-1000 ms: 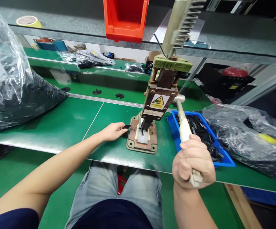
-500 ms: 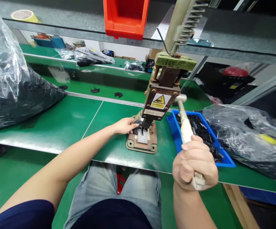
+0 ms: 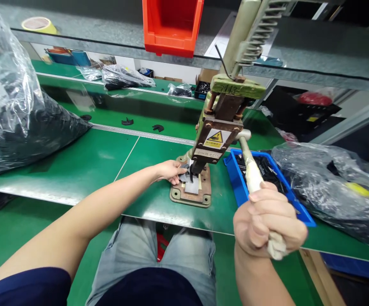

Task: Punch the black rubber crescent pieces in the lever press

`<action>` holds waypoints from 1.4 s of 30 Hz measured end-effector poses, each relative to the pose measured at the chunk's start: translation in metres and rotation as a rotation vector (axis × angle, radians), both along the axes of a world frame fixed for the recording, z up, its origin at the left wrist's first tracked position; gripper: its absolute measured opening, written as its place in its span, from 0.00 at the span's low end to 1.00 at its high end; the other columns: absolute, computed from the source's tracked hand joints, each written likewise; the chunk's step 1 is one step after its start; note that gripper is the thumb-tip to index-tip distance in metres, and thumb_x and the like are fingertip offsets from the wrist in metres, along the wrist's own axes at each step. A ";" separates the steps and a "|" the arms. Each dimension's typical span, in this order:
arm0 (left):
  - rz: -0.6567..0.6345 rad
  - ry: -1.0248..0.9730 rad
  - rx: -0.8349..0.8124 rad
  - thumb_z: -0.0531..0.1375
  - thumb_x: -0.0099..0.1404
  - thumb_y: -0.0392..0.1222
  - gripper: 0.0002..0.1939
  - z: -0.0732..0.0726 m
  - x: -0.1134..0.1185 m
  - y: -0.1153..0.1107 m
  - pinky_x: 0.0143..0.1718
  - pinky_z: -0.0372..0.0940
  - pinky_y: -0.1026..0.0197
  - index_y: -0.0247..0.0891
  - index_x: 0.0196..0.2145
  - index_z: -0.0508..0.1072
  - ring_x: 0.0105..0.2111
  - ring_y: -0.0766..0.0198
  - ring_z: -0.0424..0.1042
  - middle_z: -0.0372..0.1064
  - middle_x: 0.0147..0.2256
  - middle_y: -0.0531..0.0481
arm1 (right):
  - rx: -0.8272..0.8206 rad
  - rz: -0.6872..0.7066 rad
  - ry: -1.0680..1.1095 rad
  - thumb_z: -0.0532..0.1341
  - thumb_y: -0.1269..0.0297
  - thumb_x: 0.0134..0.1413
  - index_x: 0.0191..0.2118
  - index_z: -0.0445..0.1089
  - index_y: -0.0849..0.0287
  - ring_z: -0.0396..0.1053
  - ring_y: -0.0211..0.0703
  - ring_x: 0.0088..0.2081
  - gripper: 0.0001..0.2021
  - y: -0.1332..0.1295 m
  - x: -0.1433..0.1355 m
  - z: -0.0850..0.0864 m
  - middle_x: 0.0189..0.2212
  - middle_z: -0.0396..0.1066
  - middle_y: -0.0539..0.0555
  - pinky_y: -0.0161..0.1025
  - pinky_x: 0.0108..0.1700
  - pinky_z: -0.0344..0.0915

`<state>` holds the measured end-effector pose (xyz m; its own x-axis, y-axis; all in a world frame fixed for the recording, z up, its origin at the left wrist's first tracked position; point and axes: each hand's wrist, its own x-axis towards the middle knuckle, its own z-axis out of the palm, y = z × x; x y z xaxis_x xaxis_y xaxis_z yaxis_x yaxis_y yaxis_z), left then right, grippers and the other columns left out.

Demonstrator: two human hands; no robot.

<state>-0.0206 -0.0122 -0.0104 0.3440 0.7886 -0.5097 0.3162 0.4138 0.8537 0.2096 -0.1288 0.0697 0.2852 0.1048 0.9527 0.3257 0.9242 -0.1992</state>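
My left hand (image 3: pixel 171 171) pinches a small dark curved plastic part (image 3: pixel 183 177) at the base of a hand-operated press (image 3: pixel 218 127). The part's far end lies under the press's ram (image 3: pixel 198 165), over a pale metal plate (image 3: pixel 192 187) on the rusty base (image 3: pixel 177 195). Whether the ram touches the part I cannot tell. My right hand (image 3: pixel 270 221) is wrapped round the tape-covered lever (image 3: pixel 253 174) of the press, to the right of the base and nearer to me.
Right of the press stands a blue bin (image 3: pixel 235 182) with many black parts, beside a clear plastic bag (image 3: pixel 337 182). A large bag of dark parts (image 3: pixel 28 123) sits at the left. Loose black parts (image 3: pixel 158 127) lie behind. An orange bin (image 3: pixel 173 29) hangs over the bench.
My right hand has pulled the lever slightly toward me and to the right. The dark part in my left hand has turned and now appears flatter. The whole view has shifted a little.
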 end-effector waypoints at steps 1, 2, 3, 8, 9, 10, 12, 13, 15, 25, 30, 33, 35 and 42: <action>0.025 -0.011 -0.003 0.68 0.69 0.53 0.18 0.000 0.002 -0.003 0.20 0.67 0.69 0.37 0.36 0.69 0.16 0.68 0.72 0.71 0.18 0.53 | 0.036 0.017 0.001 0.68 0.57 0.57 0.32 0.68 0.53 0.70 0.40 0.28 0.10 0.004 0.000 0.013 0.23 0.65 0.46 0.51 0.45 0.73; 0.046 -0.025 0.001 0.68 0.70 0.53 0.18 0.000 0.003 -0.006 0.20 0.67 0.69 0.37 0.36 0.69 0.16 0.68 0.71 0.71 0.17 0.53 | 0.061 0.033 -0.003 0.68 0.56 0.57 0.38 0.71 0.54 0.72 0.41 0.31 0.09 0.008 0.000 0.029 0.28 0.69 0.48 0.50 0.45 0.73; 0.061 -0.046 0.011 0.68 0.70 0.53 0.18 0.001 0.003 -0.009 0.20 0.67 0.69 0.37 0.36 0.68 0.16 0.69 0.71 0.71 0.17 0.54 | 0.062 0.053 -0.015 0.68 0.55 0.57 0.45 0.73 0.55 0.75 0.42 0.37 0.13 0.013 0.001 0.045 0.35 0.72 0.51 0.50 0.47 0.73; 0.086 -0.146 0.134 0.70 0.64 0.60 0.25 0.010 -0.011 -0.032 0.19 0.64 0.70 0.38 0.32 0.66 0.16 0.70 0.70 0.69 0.17 0.56 | -0.208 0.097 -0.048 0.62 0.58 0.63 0.64 0.65 0.58 0.72 0.50 0.59 0.26 0.032 0.019 0.081 0.55 0.68 0.60 0.50 0.59 0.67; 0.077 -0.153 0.173 0.70 0.64 0.62 0.26 0.014 -0.017 -0.039 0.19 0.64 0.70 0.38 0.32 0.65 0.16 0.70 0.69 0.69 0.17 0.55 | -0.227 0.071 -0.034 0.63 0.60 0.63 0.62 0.66 0.57 0.74 0.49 0.56 0.24 0.033 0.022 0.069 0.54 0.69 0.60 0.49 0.57 0.69; 0.063 -0.160 0.210 0.69 0.64 0.63 0.26 0.019 -0.023 -0.047 0.19 0.63 0.70 0.39 0.32 0.65 0.16 0.70 0.69 0.69 0.17 0.55 | -0.282 0.037 -0.002 0.65 0.63 0.62 0.61 0.67 0.56 0.74 0.47 0.55 0.23 0.032 0.023 0.052 0.55 0.69 0.60 0.48 0.58 0.69; 0.025 -0.169 0.266 0.67 0.65 0.64 0.26 0.030 -0.032 -0.064 0.19 0.63 0.69 0.39 0.32 0.65 0.16 0.69 0.69 0.70 0.17 0.55 | -0.471 0.073 -0.038 0.68 0.66 0.58 0.56 0.70 0.55 0.76 0.41 0.46 0.20 0.026 0.018 0.004 0.47 0.74 0.55 0.43 0.53 0.73; 0.008 -0.172 0.282 0.67 0.65 0.64 0.25 0.036 -0.035 -0.073 0.19 0.63 0.69 0.39 0.33 0.65 0.17 0.69 0.69 0.70 0.18 0.56 | -0.602 0.133 -0.095 0.69 0.66 0.58 0.54 0.72 0.57 0.77 0.41 0.43 0.18 0.021 0.012 -0.021 0.42 0.76 0.55 0.43 0.49 0.75; -0.016 -0.171 0.298 0.66 0.66 0.64 0.25 0.048 -0.037 -0.090 0.19 0.63 0.69 0.40 0.33 0.65 0.17 0.68 0.70 0.70 0.18 0.56 | -0.909 0.343 -0.205 0.69 0.64 0.58 0.53 0.73 0.55 0.78 0.41 0.42 0.17 0.008 -0.006 -0.064 0.42 0.78 0.55 0.42 0.47 0.77; -0.064 -0.119 0.277 0.65 0.65 0.64 0.24 0.056 -0.021 -0.124 0.17 0.59 0.68 0.41 0.31 0.66 0.15 0.68 0.68 0.67 0.17 0.57 | -1.033 0.406 -0.131 0.66 0.57 0.62 0.37 0.71 0.56 0.73 0.39 0.32 0.08 -0.021 -0.065 -0.109 0.32 0.75 0.51 0.37 0.36 0.72; -0.104 -0.158 0.212 0.66 0.63 0.67 0.27 0.057 -0.023 -0.119 0.17 0.56 0.68 0.41 0.31 0.65 0.15 0.68 0.66 0.66 0.17 0.57 | -1.029 0.366 -0.181 0.62 0.58 0.65 0.41 0.71 0.55 0.72 0.39 0.31 0.07 -0.027 -0.064 -0.110 0.33 0.75 0.51 0.37 0.33 0.71; -0.100 -0.056 0.272 0.64 0.65 0.67 0.26 0.053 -0.027 -0.116 0.17 0.57 0.66 0.41 0.31 0.66 0.16 0.66 0.67 0.66 0.17 0.57 | -1.001 0.326 -0.296 0.62 0.60 0.65 0.46 0.74 0.55 0.74 0.41 0.35 0.08 -0.025 -0.052 -0.105 0.36 0.77 0.52 0.39 0.38 0.72; -0.057 0.015 0.344 0.62 0.67 0.65 0.23 0.050 -0.029 -0.117 0.19 0.58 0.65 0.42 0.33 0.66 0.18 0.65 0.68 0.66 0.19 0.57 | -0.963 0.298 -0.382 0.63 0.62 0.64 0.45 0.75 0.54 0.75 0.43 0.38 0.07 -0.022 -0.043 -0.100 0.37 0.78 0.53 0.41 0.43 0.73; -0.018 0.202 0.955 0.62 0.71 0.54 0.15 0.046 -0.022 -0.136 0.43 0.66 0.56 0.41 0.33 0.72 0.40 0.58 0.69 0.68 0.37 0.48 | -0.841 0.247 -0.537 0.62 0.64 0.65 0.41 0.75 0.55 0.74 0.44 0.38 0.04 -0.022 -0.034 -0.092 0.36 0.77 0.55 0.44 0.44 0.71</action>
